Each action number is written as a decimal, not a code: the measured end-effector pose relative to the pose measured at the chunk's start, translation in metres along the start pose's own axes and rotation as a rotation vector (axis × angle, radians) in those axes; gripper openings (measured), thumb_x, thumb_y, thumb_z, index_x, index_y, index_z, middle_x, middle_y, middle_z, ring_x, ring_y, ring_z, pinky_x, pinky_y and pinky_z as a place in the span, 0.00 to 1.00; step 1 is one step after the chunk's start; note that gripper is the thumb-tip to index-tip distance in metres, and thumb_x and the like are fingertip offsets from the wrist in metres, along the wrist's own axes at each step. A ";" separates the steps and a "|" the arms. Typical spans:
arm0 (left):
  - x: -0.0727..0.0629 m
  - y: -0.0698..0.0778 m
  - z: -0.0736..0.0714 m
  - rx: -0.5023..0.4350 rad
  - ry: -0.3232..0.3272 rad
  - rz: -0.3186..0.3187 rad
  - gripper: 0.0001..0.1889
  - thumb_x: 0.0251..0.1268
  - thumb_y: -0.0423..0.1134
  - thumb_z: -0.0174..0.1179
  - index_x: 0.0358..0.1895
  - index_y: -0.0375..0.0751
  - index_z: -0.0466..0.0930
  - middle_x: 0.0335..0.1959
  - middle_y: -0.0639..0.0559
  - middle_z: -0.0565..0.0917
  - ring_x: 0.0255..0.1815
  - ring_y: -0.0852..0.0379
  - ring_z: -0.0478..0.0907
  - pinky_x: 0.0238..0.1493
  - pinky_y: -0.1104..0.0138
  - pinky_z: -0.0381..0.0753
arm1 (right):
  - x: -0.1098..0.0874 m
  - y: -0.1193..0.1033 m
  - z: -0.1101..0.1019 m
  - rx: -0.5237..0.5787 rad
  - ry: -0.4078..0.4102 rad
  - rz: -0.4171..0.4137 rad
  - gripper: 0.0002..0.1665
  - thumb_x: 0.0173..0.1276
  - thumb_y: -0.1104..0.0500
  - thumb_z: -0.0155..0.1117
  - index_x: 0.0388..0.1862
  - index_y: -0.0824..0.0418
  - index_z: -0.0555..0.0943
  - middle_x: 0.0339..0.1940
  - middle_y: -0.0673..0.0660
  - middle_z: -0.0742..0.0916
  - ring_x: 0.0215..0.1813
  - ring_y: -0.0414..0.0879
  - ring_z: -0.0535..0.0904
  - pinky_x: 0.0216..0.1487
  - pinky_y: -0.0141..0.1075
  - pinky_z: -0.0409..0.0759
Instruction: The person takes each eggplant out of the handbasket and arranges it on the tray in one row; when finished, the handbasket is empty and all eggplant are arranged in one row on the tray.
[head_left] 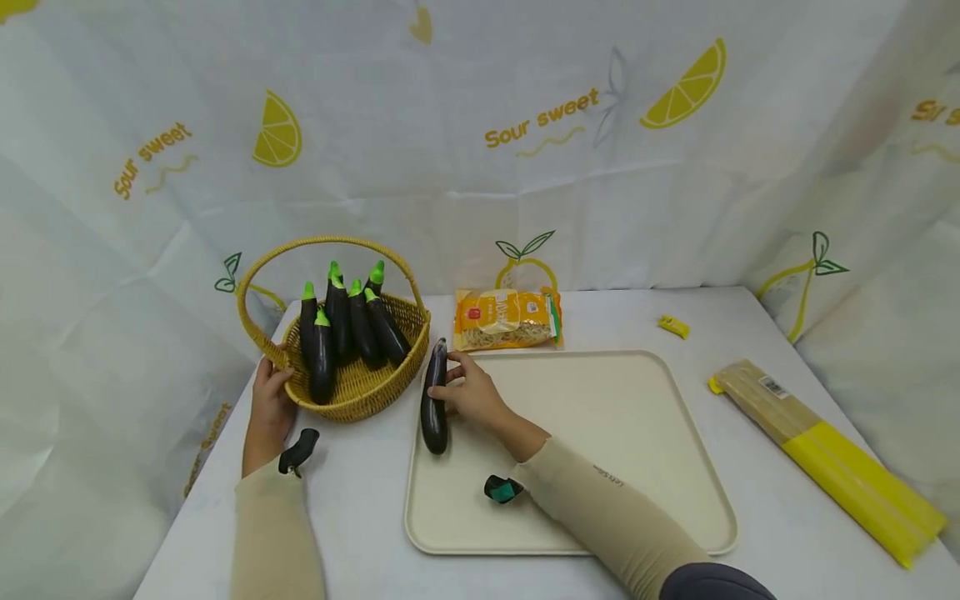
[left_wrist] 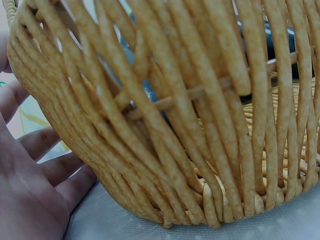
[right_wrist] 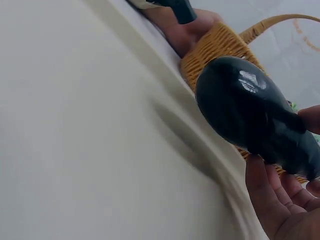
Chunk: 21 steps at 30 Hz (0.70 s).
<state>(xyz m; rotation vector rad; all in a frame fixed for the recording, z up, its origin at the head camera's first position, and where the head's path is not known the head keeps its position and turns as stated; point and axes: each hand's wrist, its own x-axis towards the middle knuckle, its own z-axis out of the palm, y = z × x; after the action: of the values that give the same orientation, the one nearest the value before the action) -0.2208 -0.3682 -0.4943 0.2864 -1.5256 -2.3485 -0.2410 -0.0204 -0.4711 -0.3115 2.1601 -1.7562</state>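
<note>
My right hand [head_left: 477, 398] pinches a dark purple eggplant [head_left: 434, 408] between thumb and fingers, over the left edge of the beige tray [head_left: 570, 467]. In the right wrist view the eggplant [right_wrist: 245, 102] is raised above the tray, and a shadow lies on the surface below. At the left, my left hand [head_left: 272, 396] holds the side of a wicker basket [head_left: 367, 406] near the foot of its handle. Its fingers reach along the outer weave in the left wrist view. Several eggplants [head_left: 341, 321] with green caps lean inside the basket.
Behind the tray lies an orange bag of dried food [head_left: 506, 319]. A small yellow packet [head_left: 674, 326] lies at the back right. Along the right side is a long yellow and clear pack [head_left: 825, 458]. A printed white curtain [head_left: 450, 167] hangs behind the table.
</note>
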 end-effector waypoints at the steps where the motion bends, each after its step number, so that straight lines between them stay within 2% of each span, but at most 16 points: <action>1: 0.000 0.000 0.000 -0.002 0.001 -0.001 0.20 0.71 0.27 0.45 0.61 0.51 0.66 0.68 0.51 0.63 0.67 0.55 0.58 0.69 0.63 0.53 | 0.001 0.003 0.001 -0.006 -0.004 0.001 0.45 0.59 0.55 0.73 0.73 0.56 0.62 0.47 0.59 0.77 0.33 0.50 0.81 0.32 0.41 0.81; 6: -0.002 0.001 0.001 0.001 0.002 0.003 0.19 0.71 0.27 0.44 0.59 0.53 0.68 0.66 0.52 0.64 0.66 0.56 0.59 0.68 0.63 0.55 | 0.001 0.008 0.004 -0.011 -0.042 0.014 0.45 0.61 0.57 0.72 0.73 0.58 0.62 0.45 0.60 0.76 0.35 0.50 0.81 0.29 0.41 0.82; 9: -0.003 0.001 0.001 0.000 0.006 0.005 0.19 0.71 0.27 0.44 0.59 0.53 0.68 0.66 0.53 0.65 0.66 0.56 0.60 0.67 0.64 0.56 | 0.000 0.008 0.006 -0.058 -0.046 0.018 0.45 0.61 0.55 0.72 0.74 0.60 0.62 0.44 0.59 0.77 0.35 0.48 0.82 0.29 0.40 0.82; 14: -0.003 0.002 -0.002 -0.003 -0.002 0.002 0.20 0.71 0.28 0.46 0.60 0.53 0.68 0.66 0.53 0.65 0.66 0.57 0.59 0.69 0.62 0.52 | 0.002 0.007 0.008 -0.239 -0.031 -0.016 0.43 0.63 0.49 0.69 0.72 0.64 0.65 0.43 0.56 0.82 0.34 0.44 0.82 0.32 0.38 0.81; 18: -0.001 0.002 -0.002 -0.006 -0.011 -0.004 0.20 0.71 0.28 0.46 0.61 0.51 0.67 0.66 0.52 0.64 0.66 0.56 0.59 0.70 0.61 0.51 | 0.003 0.007 0.008 -0.422 0.016 -0.046 0.37 0.64 0.45 0.66 0.66 0.65 0.72 0.43 0.55 0.85 0.39 0.43 0.80 0.41 0.39 0.79; 21: 0.000 0.002 -0.001 -0.006 -0.014 -0.011 0.21 0.71 0.28 0.46 0.62 0.51 0.67 0.67 0.51 0.64 0.67 0.55 0.59 0.69 0.61 0.52 | 0.002 0.005 0.007 -0.481 0.036 -0.054 0.34 0.65 0.44 0.65 0.62 0.66 0.75 0.43 0.54 0.85 0.42 0.44 0.79 0.46 0.40 0.77</action>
<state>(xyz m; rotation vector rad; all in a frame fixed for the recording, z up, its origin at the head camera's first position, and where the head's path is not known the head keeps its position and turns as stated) -0.2200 -0.3697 -0.4929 0.2785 -1.5267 -2.3680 -0.2400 -0.0262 -0.4778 -0.4587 2.6041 -1.2509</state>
